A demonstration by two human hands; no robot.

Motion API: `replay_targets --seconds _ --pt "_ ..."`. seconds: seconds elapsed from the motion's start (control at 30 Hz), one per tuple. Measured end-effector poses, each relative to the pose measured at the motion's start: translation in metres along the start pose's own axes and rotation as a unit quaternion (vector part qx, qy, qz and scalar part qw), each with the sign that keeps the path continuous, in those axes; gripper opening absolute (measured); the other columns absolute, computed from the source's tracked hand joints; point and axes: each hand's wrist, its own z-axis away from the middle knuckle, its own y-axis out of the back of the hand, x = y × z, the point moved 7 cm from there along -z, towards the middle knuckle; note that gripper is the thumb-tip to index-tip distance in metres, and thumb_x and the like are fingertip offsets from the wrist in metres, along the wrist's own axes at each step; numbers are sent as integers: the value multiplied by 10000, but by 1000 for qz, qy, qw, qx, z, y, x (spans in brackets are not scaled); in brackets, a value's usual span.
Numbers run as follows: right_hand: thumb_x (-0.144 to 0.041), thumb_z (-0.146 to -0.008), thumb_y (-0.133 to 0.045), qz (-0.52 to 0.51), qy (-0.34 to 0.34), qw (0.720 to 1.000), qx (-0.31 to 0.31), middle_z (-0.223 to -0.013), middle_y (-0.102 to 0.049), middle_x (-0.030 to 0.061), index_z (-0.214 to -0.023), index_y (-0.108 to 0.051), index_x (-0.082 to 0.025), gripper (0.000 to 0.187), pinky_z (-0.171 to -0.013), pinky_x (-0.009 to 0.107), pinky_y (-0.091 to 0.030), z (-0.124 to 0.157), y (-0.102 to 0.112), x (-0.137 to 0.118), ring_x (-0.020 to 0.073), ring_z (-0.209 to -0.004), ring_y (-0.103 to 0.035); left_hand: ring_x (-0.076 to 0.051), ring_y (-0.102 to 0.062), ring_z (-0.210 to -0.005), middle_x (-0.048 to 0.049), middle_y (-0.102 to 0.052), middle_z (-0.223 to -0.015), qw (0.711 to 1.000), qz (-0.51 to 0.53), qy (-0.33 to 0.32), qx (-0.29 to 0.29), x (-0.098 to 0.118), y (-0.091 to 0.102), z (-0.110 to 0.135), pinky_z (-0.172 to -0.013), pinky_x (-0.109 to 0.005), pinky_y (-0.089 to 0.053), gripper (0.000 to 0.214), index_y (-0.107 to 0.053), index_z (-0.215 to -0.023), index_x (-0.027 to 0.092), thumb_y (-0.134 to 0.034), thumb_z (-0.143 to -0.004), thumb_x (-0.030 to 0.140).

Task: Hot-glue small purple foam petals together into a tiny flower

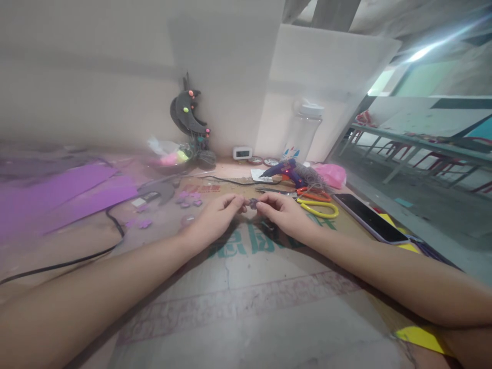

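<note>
Over the printed cardboard, my left hand (225, 211) and my right hand (286, 214) meet, fingertips almost touching. Between them is a small dark greyish-purple piece (252, 203), too small and blurred to name. Both hands pinch it with thumb and fingers, one from each side. Left of my hands lie several small purple flower-shaped cutouts (191, 199). Just beyond my right hand are yellow-handled scissors (318, 209), another pair with orange handles (313, 193), and a blue glue gun (286, 170) showing a red light.
Purple sheets (73, 189) cover the left side, near a black cable (77, 261). Behind stand a dark crescent-moon craft (188, 115), a small digital clock (242, 152) and a clear bottle (303, 130). A phone (371, 218) and a pink bundle (332, 175) lie right.
</note>
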Motion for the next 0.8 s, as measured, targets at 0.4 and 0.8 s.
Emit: replay_targets --seconds 0.4,0.8 --pt "-386 -872 -511 6 17 1000 -18 -680 -577 -4 -768 -583 -160 259 -541 226 -384 1 -1 -3 100 -571 -476 -186 -608 -799 -35 -687 -855 998 -56 20 -11 7 -2 5 -721 -292 -452 281 -657 -865 181 -547 -824 436" --pt "-335 -848 -545 9 9 1000 -8 -718 -617 4 -840 -614 -157 192 -561 231 -405 1 -1 0 110 -602 -515 -181 -590 -793 -33 -668 -843 998 -50 8 -27 6 -2 4 -738 -287 -441 298 -653 -877 173 -513 -842 434"
